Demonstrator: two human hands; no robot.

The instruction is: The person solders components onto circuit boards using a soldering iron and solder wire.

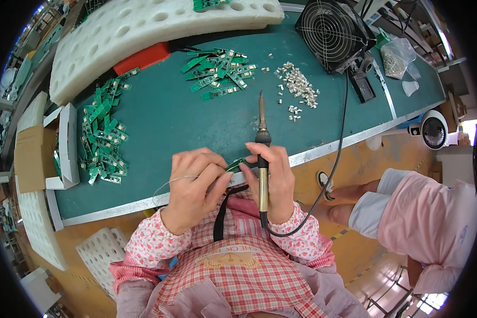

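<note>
A small green circuit board (235,165) is held over the table's near edge, pinched in the fingers of my left hand (193,183). Thin solder wire (167,184) loops out from that same hand. My right hand (275,180) is closed around a soldering iron (263,185), its tip pointing up and away from me. Fingers of the right hand also reach the board's right end. Exactly how they touch it is partly hidden. Ahead lie a pile of green boards (220,71) and a scatter of small silvery metal parts (299,85).
More boards (103,132) are heaped at the left, beside a white carton (68,146). White foam with holes (159,29) spans the back, near a red bin (143,57). A black fan (334,32) and a bag of parts (395,61) stand back right. Another person (424,228) is at the right.
</note>
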